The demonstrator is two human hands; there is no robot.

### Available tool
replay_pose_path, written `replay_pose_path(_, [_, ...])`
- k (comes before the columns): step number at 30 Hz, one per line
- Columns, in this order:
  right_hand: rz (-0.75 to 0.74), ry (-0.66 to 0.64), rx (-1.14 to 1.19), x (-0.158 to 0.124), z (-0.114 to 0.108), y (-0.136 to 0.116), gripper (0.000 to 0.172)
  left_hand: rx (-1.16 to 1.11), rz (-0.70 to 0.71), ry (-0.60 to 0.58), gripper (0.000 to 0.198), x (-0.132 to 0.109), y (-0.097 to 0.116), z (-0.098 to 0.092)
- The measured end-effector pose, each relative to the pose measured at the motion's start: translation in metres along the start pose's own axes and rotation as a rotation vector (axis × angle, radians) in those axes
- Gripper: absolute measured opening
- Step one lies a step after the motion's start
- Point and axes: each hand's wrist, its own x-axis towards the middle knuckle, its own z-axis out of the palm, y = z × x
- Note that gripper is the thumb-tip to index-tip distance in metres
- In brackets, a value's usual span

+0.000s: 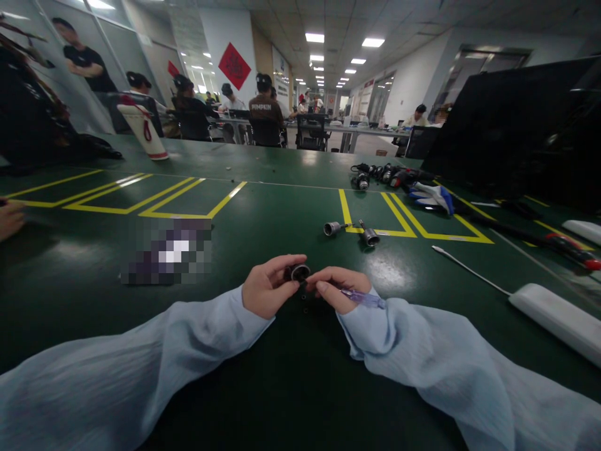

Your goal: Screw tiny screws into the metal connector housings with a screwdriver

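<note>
My left hand [268,287] is closed around a dark metal hole saw [300,272], its round rim turned towards me. In my closed right hand [339,287] lies a slim tool with a clear purple handle [364,298], which looks like a small screwdriver. The fingertips of that hand meet the near edge of the hole saw; whether the tool's tip touches it is hidden. Just below, two tiny dark parts [305,304] lie on the green table [291,369]. Two more hole saws, one [332,228] left of the other [370,237], lie beyond my right hand with their bits attached.
A pixelated object [166,252] lies to the left. Yellow tape [404,219] marks the table. Power tools [387,175] and a blue-white glove [429,197] are at back right. A white power strip [554,319] is at right. Another person's hand [10,219] shows at left.
</note>
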Motion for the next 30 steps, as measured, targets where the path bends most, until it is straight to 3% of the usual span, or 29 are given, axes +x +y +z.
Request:
replay_pose_path(8, [-0.183,-0.032,-0.168,0.006,0.002,0.006,0.018,-0.011,0.068,0.052,0.032,0.001,-0.004,0.003])
replay_pose_path(14, [-0.036,0.017,-0.157,0.004,0.010,0.005,0.009,-0.013,0.014,0.127,0.026,0.003,-0.002,0.005])
replay_pose_path(22, [-0.062,0.050,-0.228,0.000,0.008,-0.003,0.007,-0.036,0.053,0.157,0.028,0.001,-0.012,0.008])
replay_pose_path(30, [-0.414,0.080,-0.302,0.003,0.008,0.004,0.013,-0.028,0.012,0.163,0.029,0.004,-0.010,0.006])
